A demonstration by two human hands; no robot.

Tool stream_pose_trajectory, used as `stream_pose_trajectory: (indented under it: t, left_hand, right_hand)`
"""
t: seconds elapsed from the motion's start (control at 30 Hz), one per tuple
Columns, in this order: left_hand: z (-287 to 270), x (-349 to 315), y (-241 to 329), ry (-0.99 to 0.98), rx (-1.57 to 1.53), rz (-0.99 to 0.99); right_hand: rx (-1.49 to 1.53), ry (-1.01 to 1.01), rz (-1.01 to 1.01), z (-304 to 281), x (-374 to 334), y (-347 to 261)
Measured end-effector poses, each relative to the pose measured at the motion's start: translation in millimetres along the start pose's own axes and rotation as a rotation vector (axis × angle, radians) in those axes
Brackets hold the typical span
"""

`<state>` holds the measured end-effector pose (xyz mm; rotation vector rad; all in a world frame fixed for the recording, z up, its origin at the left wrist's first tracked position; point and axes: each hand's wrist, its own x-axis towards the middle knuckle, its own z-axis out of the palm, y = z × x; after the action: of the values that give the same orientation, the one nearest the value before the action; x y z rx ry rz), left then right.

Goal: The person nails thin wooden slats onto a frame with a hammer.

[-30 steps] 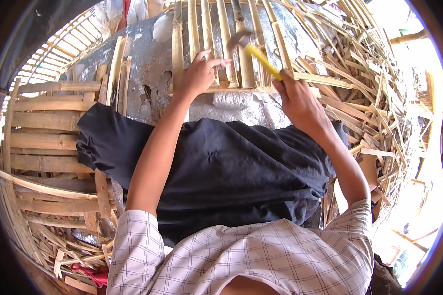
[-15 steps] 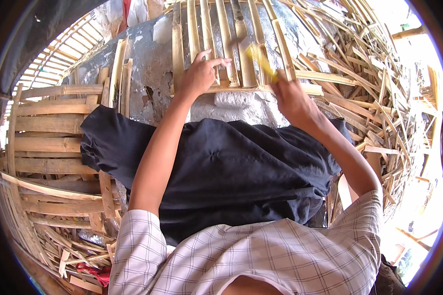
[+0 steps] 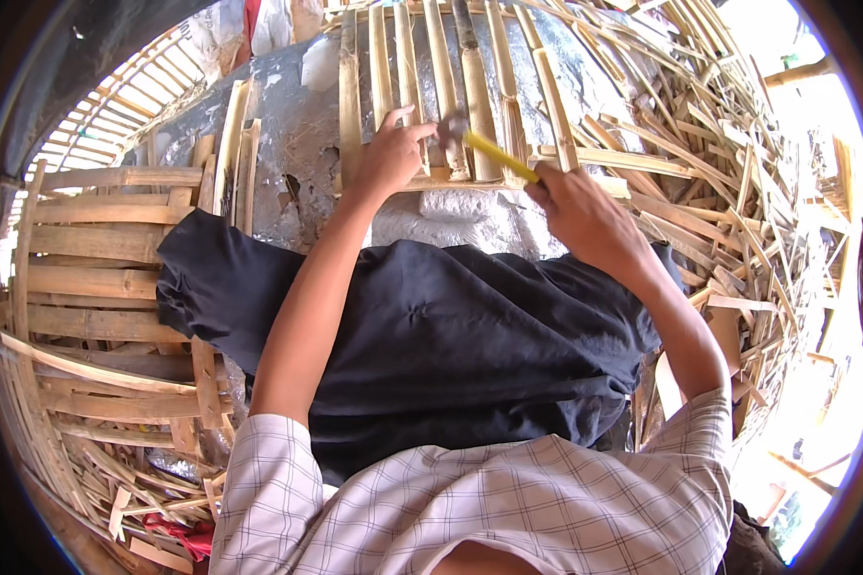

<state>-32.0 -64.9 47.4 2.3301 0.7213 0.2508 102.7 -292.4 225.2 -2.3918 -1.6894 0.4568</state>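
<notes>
My right hand (image 3: 585,213) grips a hammer (image 3: 494,153) by its yellow handle. The blurred hammer head is low over a bamboo frame, close to the fingertips of my left hand (image 3: 388,158). That hand rests at the frame's near end with fingers stretched apart; whether a small nail is at its fingertips cannot be made out. Several split bamboo slats (image 3: 442,67) run away from me, side by side with gaps. Their near ends meet a bamboo crosspiece (image 3: 412,184), which lies over a pale block (image 3: 451,204).
A black cloth (image 3: 451,335) covers my lap. On the left stands a panel of bamboo slats (image 3: 96,244), with loose slats (image 3: 228,144) beside it. A large heap of bamboo strips (image 3: 729,182) fills the right side. A red cloth (image 3: 187,537) lies at lower left.
The hammer has come down and toward the left, its head now beside my left fingertips. My right hand has moved slightly nearer to me; the left has hardly shifted.
</notes>
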Motion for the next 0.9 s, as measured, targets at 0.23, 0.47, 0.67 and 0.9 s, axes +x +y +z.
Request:
stream_pose_trajectory:
  t: [0.23,0.47,0.67,0.9]
  left_hand:
    - [18.3,7.8,-11.6,0.120,0.122,0.225]
    - [15.7,-1.7,-3.3,0.179,0.035,0.116]
    - [12.4,4.3,-2.0,0.168,0.052,0.204]
    - [-12.1,-7.6,27.7,0.044,0.132,0.051]
  right_hand:
    - [0.079,0.019,0.067,41.9,-17.2,30.2]
    - [0.090,0.251,-0.030,11.3,-13.0,-7.8]
    - [0.017,-0.078,-0.081,28.8,-21.1,26.2]
    - [0.348,0.177,0.058,56.2,-10.4,28.7]
